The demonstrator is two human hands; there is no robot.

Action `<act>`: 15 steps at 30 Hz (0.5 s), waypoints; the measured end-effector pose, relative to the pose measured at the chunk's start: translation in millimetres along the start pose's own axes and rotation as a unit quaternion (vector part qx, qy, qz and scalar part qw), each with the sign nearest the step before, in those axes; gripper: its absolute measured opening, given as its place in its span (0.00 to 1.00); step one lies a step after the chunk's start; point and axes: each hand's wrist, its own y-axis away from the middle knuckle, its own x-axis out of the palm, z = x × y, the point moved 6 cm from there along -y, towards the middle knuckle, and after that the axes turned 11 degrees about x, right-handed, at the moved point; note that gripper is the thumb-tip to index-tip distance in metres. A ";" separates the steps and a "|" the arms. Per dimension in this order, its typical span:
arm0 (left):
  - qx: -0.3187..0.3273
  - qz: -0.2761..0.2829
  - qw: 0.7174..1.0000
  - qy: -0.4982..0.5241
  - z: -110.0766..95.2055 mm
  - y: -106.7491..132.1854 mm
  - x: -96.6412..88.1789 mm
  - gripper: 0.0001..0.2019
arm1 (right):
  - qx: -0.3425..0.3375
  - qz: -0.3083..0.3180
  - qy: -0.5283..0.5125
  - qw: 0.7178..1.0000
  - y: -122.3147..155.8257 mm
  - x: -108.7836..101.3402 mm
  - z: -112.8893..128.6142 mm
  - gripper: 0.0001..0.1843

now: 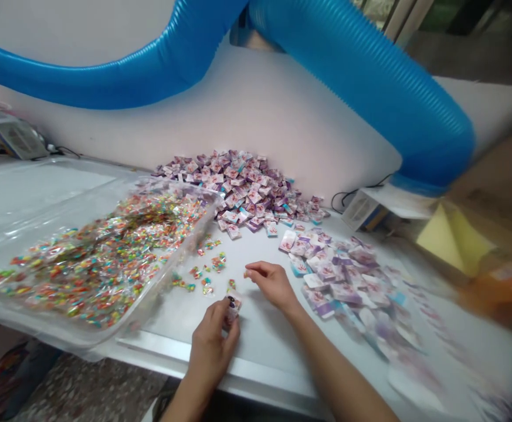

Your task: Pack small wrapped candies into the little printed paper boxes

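My left hand [214,337] is closed around a small printed box [233,305] with a dark patch on its face, near the table's front edge. Just beyond that box lies a small clear packet of coloured candies [231,285]. To the right, my right hand [271,284] hovers over the table with thumb and forefinger pinched together; a tiny yellowish bit shows at the tips, too small to name. Several more candy packets [219,262] lie scattered ahead of my hands. A clear plastic tray [174,258] full of such packets stands at the left.
A heap of small purple and white boxes [247,184] rests against the wall. Flatter boxes [339,275] spread over the right of the white table [264,346]. Overhead runs a thick blue hose [352,70], its end reaching a white unit at the right. Yellow paper [453,240] stands beyond.
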 end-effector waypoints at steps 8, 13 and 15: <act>0.034 0.018 0.999 0.004 -26.0 -10.3 19.8 0.14 | -0.006 -0.040 -0.067 0.997 59.9 -26.0 9.2 0.05; -0.008 -0.005 1.000 -0.018 -26.7 -3.5 31.8 0.20 | -0.022 -0.036 0.140 0.989 72.2 -24.5 10.2 0.09; -0.017 -0.005 1.000 -0.015 -26.6 -1.3 35.9 0.19 | -0.039 -0.004 0.201 0.979 75.5 -23.0 12.1 0.12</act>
